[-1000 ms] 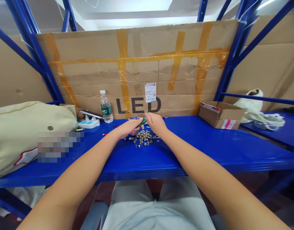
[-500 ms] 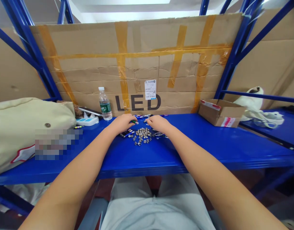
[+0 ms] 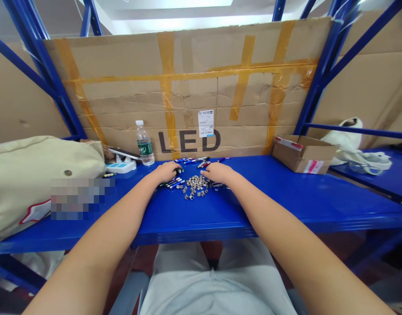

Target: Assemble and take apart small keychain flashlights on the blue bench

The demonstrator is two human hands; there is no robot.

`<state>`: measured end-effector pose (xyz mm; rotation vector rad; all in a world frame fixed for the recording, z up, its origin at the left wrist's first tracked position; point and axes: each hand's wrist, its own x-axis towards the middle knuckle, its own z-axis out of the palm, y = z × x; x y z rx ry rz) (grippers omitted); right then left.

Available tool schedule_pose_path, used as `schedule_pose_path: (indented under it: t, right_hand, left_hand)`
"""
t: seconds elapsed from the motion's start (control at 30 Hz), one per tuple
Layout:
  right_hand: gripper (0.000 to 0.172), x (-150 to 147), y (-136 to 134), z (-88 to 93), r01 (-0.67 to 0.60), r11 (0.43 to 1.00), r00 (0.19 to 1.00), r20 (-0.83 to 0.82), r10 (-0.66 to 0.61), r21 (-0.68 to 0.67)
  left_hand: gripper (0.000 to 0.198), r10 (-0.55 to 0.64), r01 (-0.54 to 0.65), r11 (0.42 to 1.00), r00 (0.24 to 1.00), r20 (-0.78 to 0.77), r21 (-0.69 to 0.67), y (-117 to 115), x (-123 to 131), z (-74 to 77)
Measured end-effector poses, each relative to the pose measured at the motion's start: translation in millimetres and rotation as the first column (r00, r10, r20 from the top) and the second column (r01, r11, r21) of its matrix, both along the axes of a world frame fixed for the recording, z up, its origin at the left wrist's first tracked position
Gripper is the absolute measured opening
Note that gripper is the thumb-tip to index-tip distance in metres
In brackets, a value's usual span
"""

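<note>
Small silvery metal pieces lie in a loose pile on the blue table. My left hand is left of the pile with curled fingers, around something dark and too small to make out. Blue and silver pen-like parts lie just below it. On the pile's right, my right hand has its thumb and fingers bent close together; whether it holds anything is hidden. Silvery clip-like parts lie beneath this hand. More pen-like parts, blue and red, rest behind the pile.
A water bottle stands at the back left, near a white box-like item and a cream bag. An open cardboard box sits at the right. Behind the table rises a large taped cardboard sheet.
My left hand has drawn slightly left, and the green piece at its fingertips no longer shows clearly. My right hand has shifted a little, with more of the red part now visible behind it.
</note>
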<state>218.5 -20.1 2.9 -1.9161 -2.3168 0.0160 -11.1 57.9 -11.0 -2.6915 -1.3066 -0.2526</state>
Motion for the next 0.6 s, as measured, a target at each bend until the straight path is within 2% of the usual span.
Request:
schedule_pose_path:
  t: [0.13, 0.27, 0.47, 0.6]
  right_hand:
    - [0.046, 9.6, -0.6, 6.6, 0.035, 0.993, 0.994, -0.111, -0.023, 0.110]
    - [0.041, 18.9, -1.6, 11.5, 0.090, 0.983, 0.982, -0.180, -0.060, 0.161]
    - [0.038, 21.7, -1.8, 16.0, 0.133, 0.963, 0.962, -0.265, -0.068, 0.235]
    - [0.034, 22.8, -2.1, 18.3, 0.162, 0.944, 0.946, -0.317, -0.066, 0.289]
  left_hand:
    - [0.040, 0.065, -0.064, 0.998, 0.994, -0.090, 0.019, -4.5, 6.2, 6.1]
    - [0.037, 0.107, -0.096, 0.992, 0.984, -0.144, 0.082, -3.6, 17.4, 16.2]
    - [0.029, 0.174, -0.158, 0.984, 0.956, -0.237, 0.082, 18.0, 41.2, 24.5]
    - [0.033, 0.190, -0.167, 0.979, 0.955, -0.226, 0.117, 35.5, 66.4, 24.0]
